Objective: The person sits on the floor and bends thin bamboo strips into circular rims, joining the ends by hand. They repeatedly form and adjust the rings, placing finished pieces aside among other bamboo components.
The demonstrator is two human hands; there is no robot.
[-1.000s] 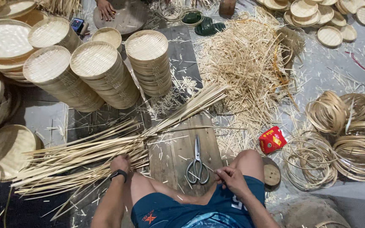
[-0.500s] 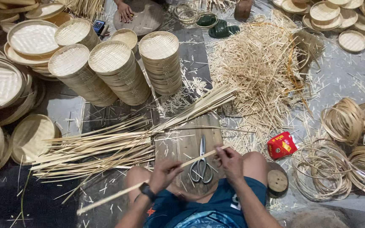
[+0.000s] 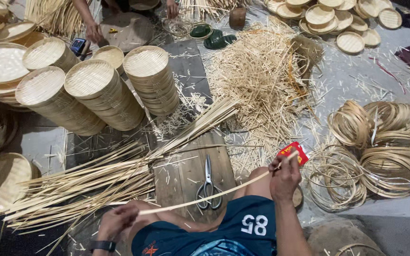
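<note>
A long thin bamboo strip [image 3: 217, 193] stretches across my lap, held at both ends. My left hand [image 3: 117, 221] grips its lower left end near my knee. My right hand [image 3: 284, 176] pinches the upper right end, raised over my right thigh. Under the strip, a pair of scissors [image 3: 208, 186] lies on a wooden board [image 3: 191, 166]. A bundle of long bamboo strips [image 3: 96, 178] fans out on the floor to the left of the board.
Stacks of round woven bamboo trays [image 3: 100, 95] stand at the left. A heap of short bamboo offcuts [image 3: 262, 80] lies ahead. Coiled bamboo rings [image 3: 380, 142] pile at the right beside a small red packet [image 3: 293, 152]. Another person's hands [image 3: 92, 33] work at the top.
Both hands have pulled apart along the strip: the right hand rose to the right, the left drew back to the lower left. The strip now spans my lap over the scissors.
</note>
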